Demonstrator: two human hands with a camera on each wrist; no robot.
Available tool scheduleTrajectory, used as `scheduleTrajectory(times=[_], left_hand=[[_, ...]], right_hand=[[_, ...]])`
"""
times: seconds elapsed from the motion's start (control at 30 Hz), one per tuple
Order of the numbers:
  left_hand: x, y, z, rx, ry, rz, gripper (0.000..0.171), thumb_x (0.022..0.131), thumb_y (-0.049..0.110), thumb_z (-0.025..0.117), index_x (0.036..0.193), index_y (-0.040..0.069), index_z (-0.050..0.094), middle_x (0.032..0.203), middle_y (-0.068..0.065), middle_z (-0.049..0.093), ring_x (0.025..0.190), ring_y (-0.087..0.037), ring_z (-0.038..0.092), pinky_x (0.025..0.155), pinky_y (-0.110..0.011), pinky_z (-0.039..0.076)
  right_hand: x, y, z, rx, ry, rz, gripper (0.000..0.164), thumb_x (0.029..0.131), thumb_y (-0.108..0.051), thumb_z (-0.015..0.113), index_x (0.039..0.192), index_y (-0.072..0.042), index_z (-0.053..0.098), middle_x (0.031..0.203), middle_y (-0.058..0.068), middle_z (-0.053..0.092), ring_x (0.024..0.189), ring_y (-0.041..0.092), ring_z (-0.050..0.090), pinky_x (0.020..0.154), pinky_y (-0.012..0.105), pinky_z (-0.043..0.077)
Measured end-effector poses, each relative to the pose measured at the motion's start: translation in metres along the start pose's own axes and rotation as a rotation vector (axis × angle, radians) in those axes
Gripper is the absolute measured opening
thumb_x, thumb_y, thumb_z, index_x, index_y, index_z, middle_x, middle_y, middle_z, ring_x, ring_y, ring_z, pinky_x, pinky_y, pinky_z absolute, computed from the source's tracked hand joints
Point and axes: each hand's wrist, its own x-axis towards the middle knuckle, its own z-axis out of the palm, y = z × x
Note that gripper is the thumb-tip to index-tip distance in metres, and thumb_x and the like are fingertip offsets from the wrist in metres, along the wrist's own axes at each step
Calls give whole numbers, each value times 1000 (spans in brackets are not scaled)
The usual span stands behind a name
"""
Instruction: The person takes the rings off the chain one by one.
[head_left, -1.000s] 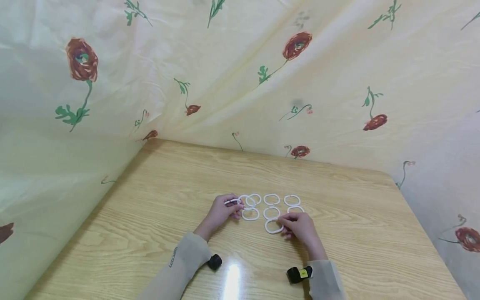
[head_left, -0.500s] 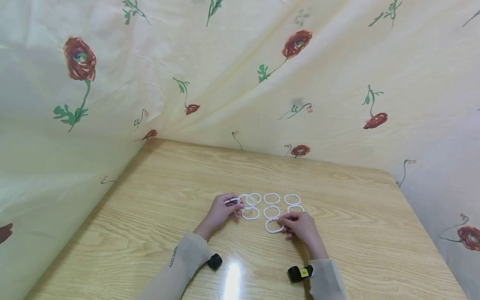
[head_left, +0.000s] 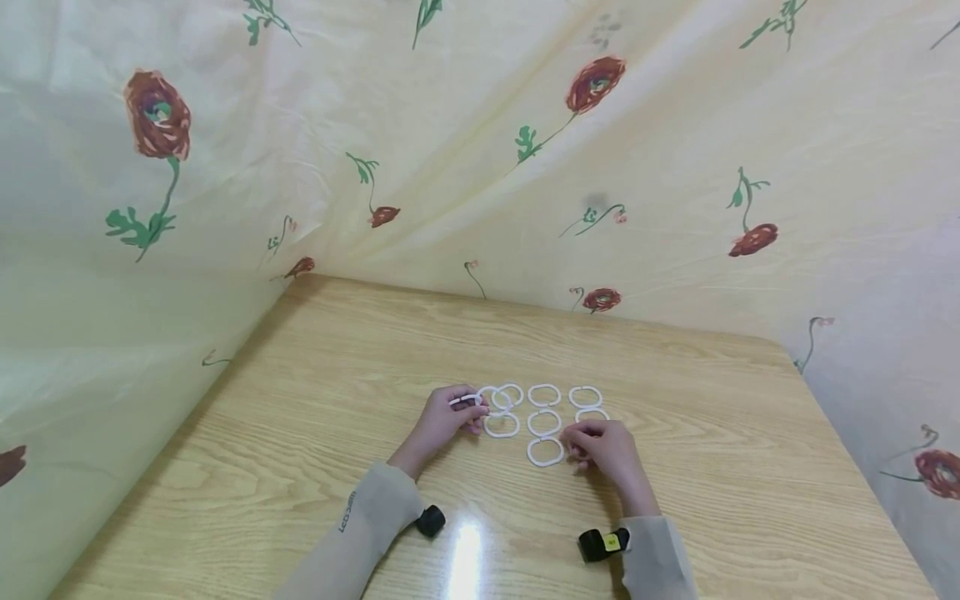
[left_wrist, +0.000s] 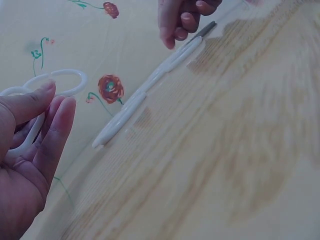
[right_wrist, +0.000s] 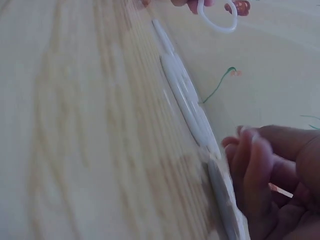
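Observation:
My left hand (head_left: 448,417) pinches white plastic oval rings (left_wrist: 85,80) between thumb and fingers, and they appear linked. The rings look like shower curtain rings with a small gap. Several loose ones lie flat in columns on the table, among them a left ring (head_left: 501,436), a top middle ring (head_left: 544,385) and a top right ring (head_left: 585,387). My right hand (head_left: 604,454) is beside the lowest middle ring (head_left: 545,465), slightly apart from it. Its fingers are loosely bent, with nothing visible between them in the right wrist view. It partly covers the lower right ring (head_left: 592,408).
The wooden table (head_left: 337,350) reaches back to a cream floral cloth (head_left: 465,125) hanging behind and at the left. Bright light reflects from the table (head_left: 465,558) between my forearms. Black wrist cameras (head_left: 431,521) sit at both cuffs.
My right hand has let go of the lowest middle ring and moved slightly right. That ring now lies flat under the middle column. The left hand keeps its hold.

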Motion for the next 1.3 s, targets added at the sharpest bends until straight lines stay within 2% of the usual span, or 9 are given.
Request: scheduleTrajectory(times=[0.13, 0.27, 0.53, 0.6, 0.8, 1.0, 1.17, 1.3], left_hand=[[0, 0, 0, -2, 6, -8, 17, 89, -3, 63, 100, -16, 60, 77, -1, 65, 61, -6, 62, 60, -22, 59], [0, 0, 0, -8, 7, -11, 17, 89, -4, 63, 101, -16, 60, 77, 0, 64, 61, -6, 62, 59, -22, 59], [-1, 1, -1, -21, 6, -16, 20, 89, -2, 65, 101, -17, 60, 76, 0, 65, 61, -6, 62, 59, -22, 59], [-1, 1, -1, -21, 5, -15, 20, 89, -2, 65, 101, -17, 60, 76, 0, 65, 60, -6, 62, 59, -22, 59], [-2, 2, -1, -18, 2, -22, 20, 88, -2, 66, 100, -16, 59, 76, -1, 65, 62, -7, 62, 61, -23, 59], [-2, 1, 1, -22, -3, -18, 21, 88, -3, 65, 101, -17, 58, 77, -1, 65, 62, -7, 63, 61, -23, 59], [-2, 0, 0, -26, -28, -5, 22, 87, -3, 66, 100, -18, 58, 76, -3, 66, 62, -7, 64, 62, -25, 60], [-2, 1, 1, -32, -68, -9, 21, 88, -2, 66, 99, -18, 57, 75, -2, 66, 63, -8, 65, 63, -26, 60]], right_hand=[[1, -2, -5, 132, 16, 15, 28, 93, -13, 64, 106, 11, 65, 65, -2, 61, 58, 5, 56, 51, 19, 52], [1, -4, -8, 239, 43, 55, 29, 94, -14, 63, 110, 10, 65, 69, -6, 64, 61, 3, 60, 52, 19, 54], [0, -9, -2, 349, 52, 65, 14, 93, -14, 64, 98, -3, 72, 68, -8, 63, 60, 2, 60, 51, 17, 53], [0, -10, 3, 359, 38, 50, 13, 93, -13, 64, 98, -3, 71, 68, -8, 63, 61, 2, 59, 51, 17, 52], [-1, -16, 24, 336, -26, -31, 29, 93, -8, 63, 115, 11, 63, 73, -7, 65, 64, 2, 59, 50, 17, 52], [-1, -22, 48, 328, -52, -84, 33, 90, -5, 65, 121, 7, 62, 80, -1, 66, 62, 6, 60, 48, 20, 53], [-1, -31, 65, 327, -52, -111, 33, 89, -4, 67, 120, 5, 63, 85, 0, 66, 66, 7, 61, 48, 19, 51], [-2, -37, 73, 325, -51, -112, 23, 89, -5, 67, 107, 10, 64, 82, 2, 66, 68, 8, 61, 46, 19, 51]])
